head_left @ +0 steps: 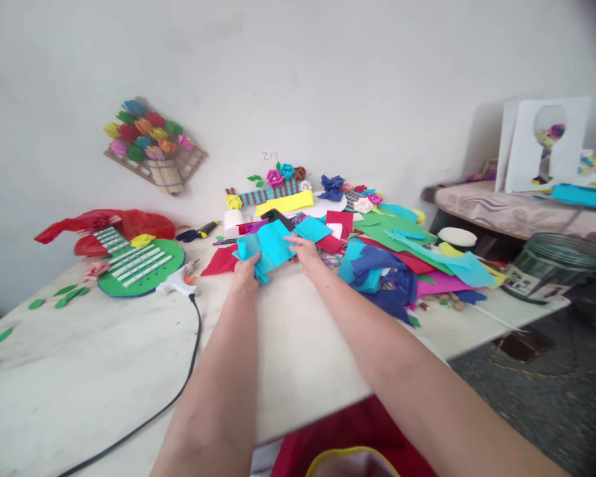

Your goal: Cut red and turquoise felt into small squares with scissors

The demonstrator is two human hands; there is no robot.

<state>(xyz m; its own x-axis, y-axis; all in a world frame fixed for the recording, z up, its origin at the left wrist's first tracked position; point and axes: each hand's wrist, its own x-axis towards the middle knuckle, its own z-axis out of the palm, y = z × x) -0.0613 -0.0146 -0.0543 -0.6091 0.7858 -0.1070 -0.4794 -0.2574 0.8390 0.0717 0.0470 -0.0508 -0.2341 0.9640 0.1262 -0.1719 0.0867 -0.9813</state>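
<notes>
Turquoise paper, folded and creased in places, is stretched between my two hands above the table. My left hand is closed on its lower left part, where the paper bunches up. At the right edge, my right hand pinches the sheet between thumb and fingers. Just behind lies another turquoise piece. Red paper rests to the left of my left hand, beside a dark pen.
A white glue gun with a black cord lies left, near a green guitar-shaped craft and a cutter. Coloured paper scraps pile up on the right. A dark glass jar stands at the right table edge.
</notes>
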